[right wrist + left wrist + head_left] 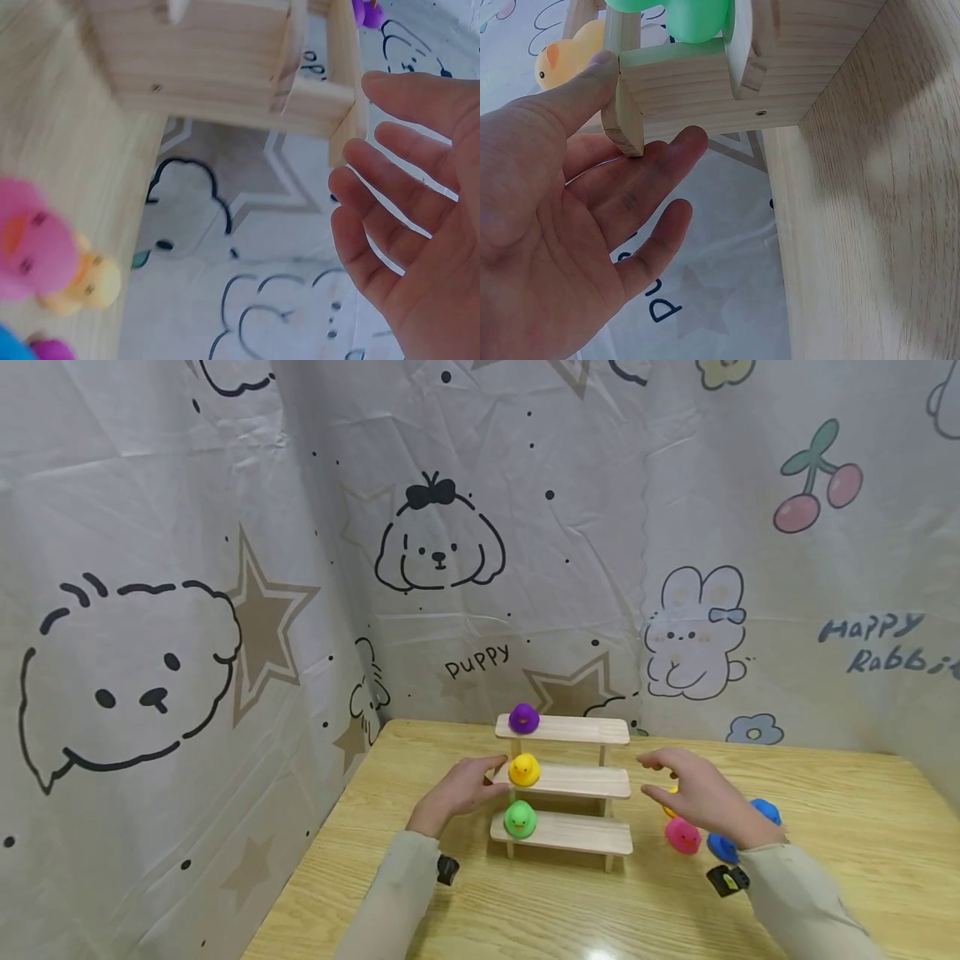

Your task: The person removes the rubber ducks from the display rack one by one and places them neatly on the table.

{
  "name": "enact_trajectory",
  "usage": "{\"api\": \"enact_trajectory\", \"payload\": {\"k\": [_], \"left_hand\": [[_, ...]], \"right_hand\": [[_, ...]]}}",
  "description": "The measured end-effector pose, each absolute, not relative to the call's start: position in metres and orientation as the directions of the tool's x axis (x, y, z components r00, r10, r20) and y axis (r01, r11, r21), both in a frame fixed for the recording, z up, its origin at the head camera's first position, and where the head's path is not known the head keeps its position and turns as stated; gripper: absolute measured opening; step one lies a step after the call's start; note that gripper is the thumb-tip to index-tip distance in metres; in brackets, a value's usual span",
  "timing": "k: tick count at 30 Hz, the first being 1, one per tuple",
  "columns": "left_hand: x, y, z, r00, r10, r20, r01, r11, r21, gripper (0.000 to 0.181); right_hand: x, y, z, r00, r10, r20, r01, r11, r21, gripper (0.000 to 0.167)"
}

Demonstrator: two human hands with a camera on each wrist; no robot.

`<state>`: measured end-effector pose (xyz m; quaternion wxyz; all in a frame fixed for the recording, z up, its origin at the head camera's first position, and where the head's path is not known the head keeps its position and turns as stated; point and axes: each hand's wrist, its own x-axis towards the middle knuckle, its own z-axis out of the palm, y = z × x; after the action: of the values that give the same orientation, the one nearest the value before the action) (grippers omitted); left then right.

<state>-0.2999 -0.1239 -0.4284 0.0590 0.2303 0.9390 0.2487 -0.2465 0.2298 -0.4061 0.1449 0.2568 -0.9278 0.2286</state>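
The three-tier wooden shelf [577, 779] stands upright on the table [540, 910] and is the reference for all positions below. The left hand [467, 785] is at the left end of the shelf's middle tier. Its thumb and index finger pinch the end of that board from its two long edges; the remaining fingers extend loosely behind it. The right hand [701, 789] is just beside the right end of the middle tier. Its thumb and fingers are spread, slightly bent and apart from the board.

Each tier of the shelf carries one toy duck at its left end:
- Top tier: purple duck [524, 719].
- Middle tier: yellow duck [524, 770], near the left hand.
- Bottom tier: green duck [520, 820].

To the right of the shelf, below the right hand, further toys rest on the table: a pink duck [683, 835], a second yellow duck [94, 283] next to it, and two blue toys [766, 811], partly hidden by the right arm. A purple toy [52, 349] is cut off by the right wrist view. Behind the shelf hangs a printed cloth [585, 610].
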Motion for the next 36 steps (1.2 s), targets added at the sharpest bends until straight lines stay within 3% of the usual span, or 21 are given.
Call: {"api": "enact_trajectory", "payload": {"k": [11, 24, 29, 36], "left_hand": [[-0.298, -0.123, -0.425, -0.888, 0.46, -0.005, 0.398, 0.775, 0.491, 0.058], [-0.298, -0.123, -0.425, -0.886, 0.463, -0.004, 0.405, 0.779, 0.478, 0.058], [-0.298, -0.122, -0.424, -0.887, 0.461, -0.01, 0.4, 0.781, 0.479, 0.059], [-0.298, -0.123, -0.424, -0.887, 0.461, -0.011, 0.399, 0.779, 0.483, 0.059]], "right_hand": [[-0.265, 0.189, -0.39, -0.739, -0.483, 0.469, -0.648, 0.701, -0.3, 0.032], [-0.282, 0.152, -0.377, -0.682, -0.517, 0.518, -0.702, 0.66, -0.266, 0.045], [-0.291, 0.141, -0.374, -0.698, -0.504, 0.508, -0.682, 0.683, -0.26, 0.044], [-0.305, 0.126, -0.377, -0.723, -0.467, 0.509, -0.669, 0.656, -0.349, 0.043]]}}
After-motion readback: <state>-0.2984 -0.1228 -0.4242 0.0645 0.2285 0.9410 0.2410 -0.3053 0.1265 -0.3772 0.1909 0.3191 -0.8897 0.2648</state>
